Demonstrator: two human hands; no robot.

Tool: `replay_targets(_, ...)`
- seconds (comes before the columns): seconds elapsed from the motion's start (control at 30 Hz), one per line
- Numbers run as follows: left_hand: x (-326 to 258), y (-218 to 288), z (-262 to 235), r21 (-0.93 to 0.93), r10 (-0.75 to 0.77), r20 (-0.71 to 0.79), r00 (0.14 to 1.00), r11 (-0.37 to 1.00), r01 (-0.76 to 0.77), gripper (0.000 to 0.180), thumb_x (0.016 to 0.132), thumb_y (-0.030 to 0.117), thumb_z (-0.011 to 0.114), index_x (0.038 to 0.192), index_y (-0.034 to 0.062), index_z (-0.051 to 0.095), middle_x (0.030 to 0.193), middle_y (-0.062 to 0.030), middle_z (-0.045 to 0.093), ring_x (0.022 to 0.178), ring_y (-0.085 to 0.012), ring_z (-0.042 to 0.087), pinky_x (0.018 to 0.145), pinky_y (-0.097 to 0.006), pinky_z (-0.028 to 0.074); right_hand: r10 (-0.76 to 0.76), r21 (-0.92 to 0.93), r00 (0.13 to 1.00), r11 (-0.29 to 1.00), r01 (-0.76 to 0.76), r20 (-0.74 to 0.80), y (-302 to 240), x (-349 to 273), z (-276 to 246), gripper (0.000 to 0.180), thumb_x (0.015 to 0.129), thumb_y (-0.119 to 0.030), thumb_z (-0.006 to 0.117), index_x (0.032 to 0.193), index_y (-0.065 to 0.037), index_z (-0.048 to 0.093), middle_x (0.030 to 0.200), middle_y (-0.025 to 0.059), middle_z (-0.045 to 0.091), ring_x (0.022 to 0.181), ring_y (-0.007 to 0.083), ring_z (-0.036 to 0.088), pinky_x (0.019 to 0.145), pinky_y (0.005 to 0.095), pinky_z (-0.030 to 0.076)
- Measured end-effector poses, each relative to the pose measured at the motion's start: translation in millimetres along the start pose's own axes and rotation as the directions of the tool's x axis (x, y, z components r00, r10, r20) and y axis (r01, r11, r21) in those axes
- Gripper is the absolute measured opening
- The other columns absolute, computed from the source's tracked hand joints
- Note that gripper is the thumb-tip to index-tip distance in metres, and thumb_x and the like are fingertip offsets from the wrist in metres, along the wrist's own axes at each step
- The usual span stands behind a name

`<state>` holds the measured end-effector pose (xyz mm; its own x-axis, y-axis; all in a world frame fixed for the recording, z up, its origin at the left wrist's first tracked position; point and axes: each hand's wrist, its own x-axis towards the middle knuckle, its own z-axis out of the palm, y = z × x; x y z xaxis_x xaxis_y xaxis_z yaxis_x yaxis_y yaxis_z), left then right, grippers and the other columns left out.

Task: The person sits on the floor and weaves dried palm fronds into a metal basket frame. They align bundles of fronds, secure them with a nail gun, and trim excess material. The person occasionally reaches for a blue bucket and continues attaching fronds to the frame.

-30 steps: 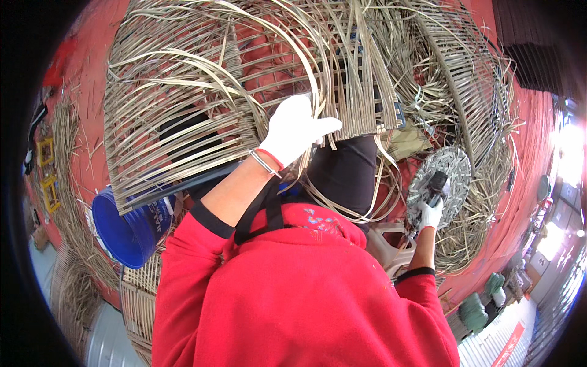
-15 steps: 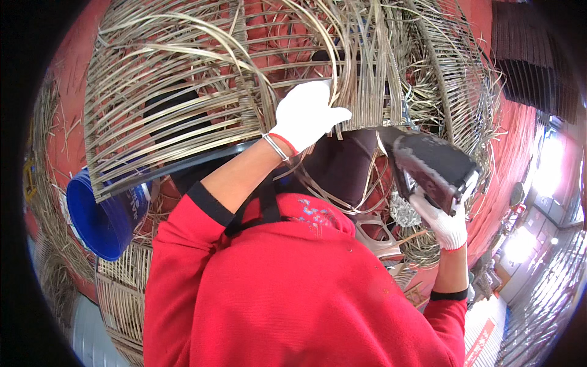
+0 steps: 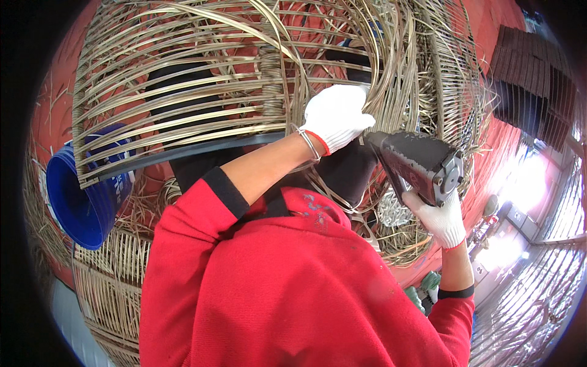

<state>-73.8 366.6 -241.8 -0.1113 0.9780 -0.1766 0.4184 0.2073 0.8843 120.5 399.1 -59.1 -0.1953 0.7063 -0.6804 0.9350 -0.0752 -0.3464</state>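
A woven wicker panel [image 3: 183,119] of light brown strands lies across my lap, with a dark rail [image 3: 202,150] along its near edge. My left hand [image 3: 336,116], in a white glove, is closed over a bundle of upright wicker strands [image 3: 391,92]; its fingertips are hidden from view. My right hand [image 3: 439,221], also gloved, grips the handle of a dark, worn staple gun [image 3: 419,162]. The tool's nose points left and lies at the panel's near edge, close beside my left thumb. Whether it touches the panel is hard to see.
Left of the panel a blue bucket [image 3: 85,202] lies tipped on the reddish floor. Loose strands [image 3: 174,192] are scattered about. Another slatted wicker piece [image 3: 113,293] is at lower left. Dark stacked slatted pieces [image 3: 532,79] stand at upper right.
My left hand has shifted right along the strands. The staple gun's nose is now nearer my left thumb, and the tool has turned slightly. The whole view has shifted a little.
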Motion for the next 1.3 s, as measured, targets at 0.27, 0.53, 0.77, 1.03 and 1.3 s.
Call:
replay_targets(0.27,1.7,-3.2,6.8,-0.006,0.007,-0.082,0.997,1.000,-0.008,0.052,0.079,0.052,0.066,0.080,0.0001,0.069,0.076,-0.0201,0.065,0.075,-0.0375,0.066,0.068,-0.047,0.052,-0.084,-0.093,0.992,0.991,0.093,0.098,-7.5,4.2,-5.2,0.045,0.079,-0.010,0.076,0.120,-0.001,0.062,0.109,0.0078,0.069,0.098,0.0159,0.064,0.089,0.0327,0.051)
replay_targets(0.53,2.6,-4.9,9.3,-0.013,0.002,-0.080,0.997,1.000,-0.003,0.051,0.078,0.052,0.066,0.072,0.0016,0.069,0.067,-0.0175,0.064,0.069,-0.0361,0.066,0.065,-0.046,0.051,-0.092,-0.158,0.989,0.981,0.109,0.112,-13.7,6.7,-6.9,0.048,0.079,-0.009,0.076,0.123,-0.002,0.060,0.113,0.0067,0.068,0.101,0.0147,0.062,0.091,0.0322,0.050)
replay_targets(0.77,2.1,-3.2,9.2,0.013,-0.014,-0.088,0.996,1.000,0.016,0.051,0.078,0.052,0.067,0.072,0.0016,0.070,0.063,-0.0161,0.064,0.067,-0.0352,0.066,0.065,-0.045,0.053,-0.074,-0.147,0.990,0.985,0.091,0.122,-19.8,8.6,-9.5,0.047,0.079,-0.009,0.076,0.122,-0.002,0.061,0.112,0.0067,0.068,0.101,0.0156,0.062,0.091,0.0324,0.050)
replay_targets(1.03,3.5,-2.1,9.5,0.028,-0.024,-0.069,0.997,0.999,0.026,0.052,0.077,0.052,0.068,0.074,0.0008,0.070,0.066,-0.0157,0.066,0.069,-0.0348,0.067,0.066,-0.045,0.054,-0.178,-0.084,0.980,0.979,0.185,0.088,-18.2,11.9,-11.1,0.030,0.079,-0.016,0.075,0.103,0.001,0.069,0.093,0.0085,0.073,0.086,0.0142,0.066,0.080,0.0318,0.052)
replay_targets(1.3,3.0,-3.7,13.9,0.066,0.011,-0.155,0.988,0.998,-0.001,0.053,0.076,0.054,0.068,0.067,0.0018,0.068,0.061,-0.0153,0.064,0.069,-0.0337,0.067,0.065,-0.044,0.053,-0.126,-0.199,0.974,0.966,0.163,0.187,-20.7,17.7,-16.8,0.044,0.078,-0.008,0.073,0.121,-0.001,0.063,0.111,0.0087,0.069,0.102,0.0159,0.064,0.092,0.0322,0.050)
